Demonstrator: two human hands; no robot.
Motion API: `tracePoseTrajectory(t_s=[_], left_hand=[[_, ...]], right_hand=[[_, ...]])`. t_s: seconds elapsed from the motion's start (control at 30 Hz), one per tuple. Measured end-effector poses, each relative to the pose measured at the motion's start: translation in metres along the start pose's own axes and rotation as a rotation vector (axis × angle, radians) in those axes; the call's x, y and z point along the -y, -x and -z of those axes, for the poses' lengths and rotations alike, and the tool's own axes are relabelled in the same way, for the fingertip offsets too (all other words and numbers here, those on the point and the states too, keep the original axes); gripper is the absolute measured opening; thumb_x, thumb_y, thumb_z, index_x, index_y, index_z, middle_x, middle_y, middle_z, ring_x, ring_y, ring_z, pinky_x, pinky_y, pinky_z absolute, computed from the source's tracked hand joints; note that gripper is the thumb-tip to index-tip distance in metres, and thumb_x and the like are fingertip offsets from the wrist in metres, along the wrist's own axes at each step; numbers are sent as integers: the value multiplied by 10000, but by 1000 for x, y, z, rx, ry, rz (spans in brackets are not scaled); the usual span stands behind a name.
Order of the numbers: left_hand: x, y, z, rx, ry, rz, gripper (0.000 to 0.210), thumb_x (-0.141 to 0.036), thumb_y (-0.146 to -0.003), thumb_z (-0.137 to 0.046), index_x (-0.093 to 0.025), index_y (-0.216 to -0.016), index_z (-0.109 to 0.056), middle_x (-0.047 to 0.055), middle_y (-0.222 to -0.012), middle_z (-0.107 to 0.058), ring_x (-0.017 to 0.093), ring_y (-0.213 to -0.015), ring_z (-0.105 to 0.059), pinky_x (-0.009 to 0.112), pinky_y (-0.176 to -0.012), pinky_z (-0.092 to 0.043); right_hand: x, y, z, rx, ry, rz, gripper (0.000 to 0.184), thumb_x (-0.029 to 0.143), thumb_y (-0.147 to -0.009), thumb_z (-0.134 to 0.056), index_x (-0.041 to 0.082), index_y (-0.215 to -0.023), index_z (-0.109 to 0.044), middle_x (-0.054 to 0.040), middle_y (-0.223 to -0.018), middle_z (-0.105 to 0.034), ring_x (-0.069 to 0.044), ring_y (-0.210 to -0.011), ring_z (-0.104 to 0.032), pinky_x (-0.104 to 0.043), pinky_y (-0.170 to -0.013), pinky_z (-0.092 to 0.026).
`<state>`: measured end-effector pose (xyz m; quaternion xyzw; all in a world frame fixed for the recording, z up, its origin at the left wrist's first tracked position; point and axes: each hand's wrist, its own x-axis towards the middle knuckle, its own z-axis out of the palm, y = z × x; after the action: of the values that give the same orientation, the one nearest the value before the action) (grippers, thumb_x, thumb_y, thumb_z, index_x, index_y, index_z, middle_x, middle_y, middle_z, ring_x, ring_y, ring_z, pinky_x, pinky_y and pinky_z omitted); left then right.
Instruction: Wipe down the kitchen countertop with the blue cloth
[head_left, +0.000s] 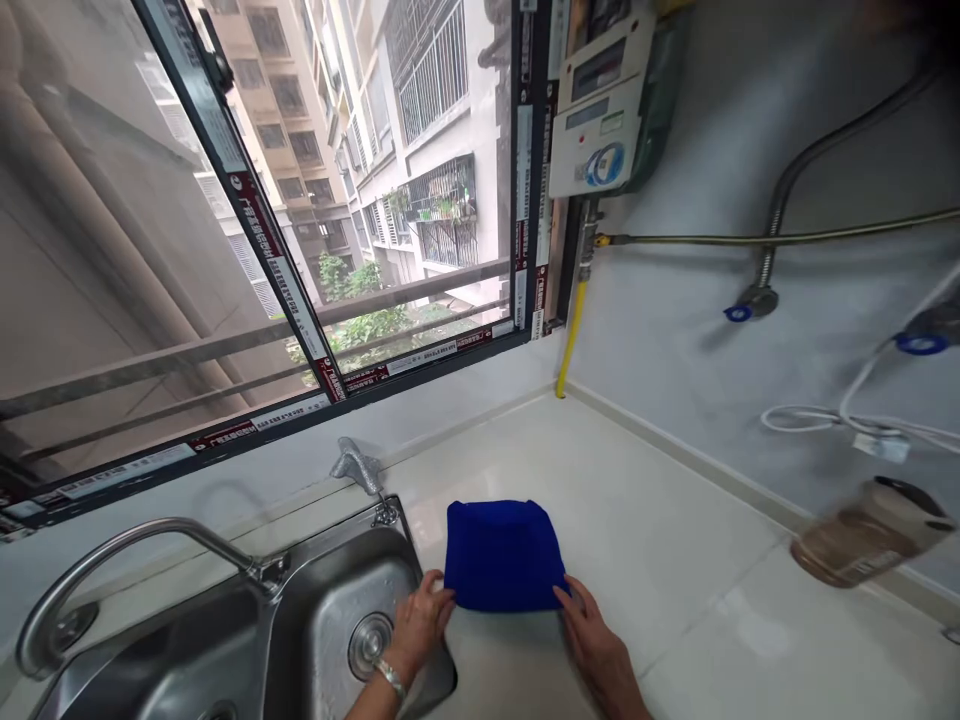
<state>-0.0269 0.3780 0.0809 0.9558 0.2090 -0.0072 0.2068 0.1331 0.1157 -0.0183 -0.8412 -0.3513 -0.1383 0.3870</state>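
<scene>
A dark blue cloth (504,558) is spread in a rough rectangle over the pale countertop, just right of the sink. Its near left corner is pinched by my left hand (421,620), which wears a silvery bracelet at the wrist and reaches across the sink's right rim. At the near right corner, my right hand (592,635) grips the edge between thumb and fingers. The cloth's far corners look slightly folded or raised. Whether its middle touches the counter, I cannot tell.
A double steel sink (439,660) with a curved faucet (142,530) is on the left. Behind it lies a crumpled silvery wrapped item (356,465). A brownish container (862,535) stands at right. A yellow pipe (572,340) meets the counter's back corner, below a meter (600,120).
</scene>
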Motion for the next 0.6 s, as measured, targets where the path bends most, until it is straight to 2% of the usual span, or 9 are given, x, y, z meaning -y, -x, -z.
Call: tracePoseTrajectory(t_s=[0.03,0.1,0.17,0.23,0.33,0.43,0.53,0.6], left_hand=[[-3,-1,11,-67,66,-30,362,-298,-942,-409,-265,-1133,-715,95,-1390,-597,263,-1075,-679,399,-921,-536],[-12,-4,38,-192,211,-103,349,-347,-951,-421,-259,-1104,-722,92,-1269,-683,251,-1053,-688,387,-942,-532],[-27,-6,70,-260,302,-160,341,-418,-952,-450,-268,-1094,-723,75,-1092,-748,216,-892,-714,351,-874,-550],[-43,-6,102,-317,359,-190,339,-466,-936,-493,-263,-1059,-736,65,-973,-763,182,-721,-701,312,-754,-554],[-62,-6,136,-372,467,-187,329,-494,-893,-573,-245,-993,-762,44,-778,-754,169,-634,-683,274,-659,-527],[-65,-8,142,-302,586,-101,353,-516,-847,-624,-230,-987,-774,8,-599,-699,161,-562,-656,251,-586,-496],[-59,-14,130,-216,676,-34,408,-529,-797,-637,-188,-971,-780,10,-547,-681,162,-510,-637,241,-506,-472],[-56,-21,123,-215,700,-25,444,-536,-785,-622,-162,-969,-778,26,-560,-695,171,-516,-648,243,-491,-481]], right_hand=[[6,-6,10,-13,-38,4,408,278,-998,-324,258,-1282,-616,-97,-1342,-618,-193,-1034,-694,-243,-659,-613],[19,-23,35,-45,-133,31,403,300,-997,-336,246,-1280,-618,-88,-1233,-679,-201,-1060,-684,-295,-794,-618],[35,-43,62,-64,-220,44,393,342,-993,-368,234,-1280,-615,-91,-1162,-702,-212,-1021,-690,-348,-872,-601],[50,-63,90,-81,-261,2,400,392,-990,-400,227,-1292,-602,-92,-1075,-716,-199,-819,-701,-362,-809,-601],[68,-85,124,-80,-295,-69,411,452,-983,-437,235,-1299,-587,-16,-757,-690,-167,-551,-612,-335,-649,-568],[75,-96,144,-2,-327,-87,421,483,-991,-421,244,-1300,-579,49,-551,-580,-165,-485,-562,-316,-606,-529],[73,-102,148,99,-356,-71,428,487,-1006,-372,227,-1272,-584,54,-520,-564,-164,-490,-555,-304,-613,-515],[71,-107,146,113,-360,-56,420,482,-1010,-361,214,-1244,-586,51,-524,-571,-162,-514,-568,-295,-630,-511]])
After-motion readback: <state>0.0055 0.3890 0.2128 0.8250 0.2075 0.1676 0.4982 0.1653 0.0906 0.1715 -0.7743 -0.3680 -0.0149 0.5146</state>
